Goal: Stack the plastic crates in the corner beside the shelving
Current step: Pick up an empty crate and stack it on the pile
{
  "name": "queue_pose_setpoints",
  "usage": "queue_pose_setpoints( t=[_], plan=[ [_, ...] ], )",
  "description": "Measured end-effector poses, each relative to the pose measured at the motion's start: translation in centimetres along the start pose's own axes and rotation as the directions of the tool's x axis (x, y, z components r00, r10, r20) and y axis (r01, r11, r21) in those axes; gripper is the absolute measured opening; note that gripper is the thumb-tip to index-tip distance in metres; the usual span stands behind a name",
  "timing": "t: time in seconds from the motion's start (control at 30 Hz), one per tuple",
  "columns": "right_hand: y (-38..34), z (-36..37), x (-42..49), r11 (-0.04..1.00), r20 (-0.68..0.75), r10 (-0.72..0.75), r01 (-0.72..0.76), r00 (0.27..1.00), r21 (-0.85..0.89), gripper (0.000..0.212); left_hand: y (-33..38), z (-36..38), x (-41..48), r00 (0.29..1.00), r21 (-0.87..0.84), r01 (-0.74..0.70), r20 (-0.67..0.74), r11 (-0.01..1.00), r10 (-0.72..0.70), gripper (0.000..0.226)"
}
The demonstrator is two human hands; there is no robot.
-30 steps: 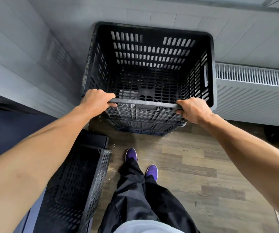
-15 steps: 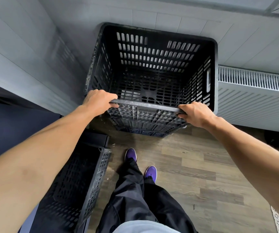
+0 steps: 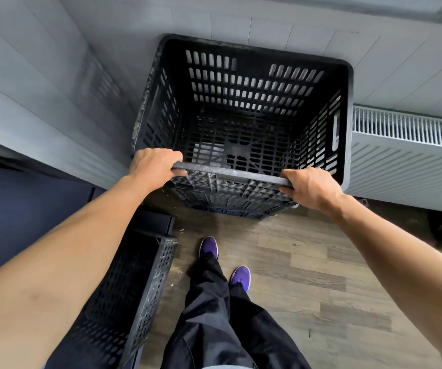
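No text, label, brand, number or sign can be read: the black crate (image 3: 241,83), the radiator (image 3: 400,166) and the wall panels (image 3: 41,89) carry no legible marking.

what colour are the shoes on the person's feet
Purple shoes, seen best in the head view, on the wood-look floor below the black crate.

Firm grip — left hand (image 3: 156,166), right hand (image 3: 311,189).

Crate (image 3: 230,176) slightly lower and further right.
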State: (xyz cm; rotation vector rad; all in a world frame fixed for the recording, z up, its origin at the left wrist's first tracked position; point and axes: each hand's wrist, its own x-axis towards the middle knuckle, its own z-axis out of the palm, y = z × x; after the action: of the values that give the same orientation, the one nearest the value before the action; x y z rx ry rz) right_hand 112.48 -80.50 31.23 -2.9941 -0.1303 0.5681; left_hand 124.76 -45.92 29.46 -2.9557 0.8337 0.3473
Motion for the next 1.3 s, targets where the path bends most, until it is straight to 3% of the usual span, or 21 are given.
queue_pose_setpoints(
  t=[0.47, 0.63, 1.0, 1.3],
  plan=[
    [0.4, -0.2, 0.1, 1.000, 0.005, 0.014, -0.014, 1.000, 0.001, 0.018, -0.4, -0.2, -0.1, 0.999, -0.053, -0.038, -0.037, 0.998, 0.036, 0.033],
    [0.3, -0.3, 0.1, 1.000, 0.012, 0.019, -0.019, 1.000, -0.010, 0.018, -0.8, 0.5, -0.3, 0.995, 0.002, -0.073, -0.064, 0.997, 0.073, 0.037],
    [-0.3, -0.6, -0.1, 0.998, -0.007, 0.059, -0.059, 0.998, 0.012, 0.019, -0.9, -0.4, 0.9, 0.991, 0.067, -0.132, 0.009, 0.989, 0.131, 0.043],
    [-0.2, -0.3, 0.3, 0.999, -0.036, 0.029, -0.030, 0.999, -0.029, 0.025, -0.7, -0.1, 0.7, 0.999, 0.039, -0.022, -0.026, 0.999, 0.023, 0.045]
  ],
)
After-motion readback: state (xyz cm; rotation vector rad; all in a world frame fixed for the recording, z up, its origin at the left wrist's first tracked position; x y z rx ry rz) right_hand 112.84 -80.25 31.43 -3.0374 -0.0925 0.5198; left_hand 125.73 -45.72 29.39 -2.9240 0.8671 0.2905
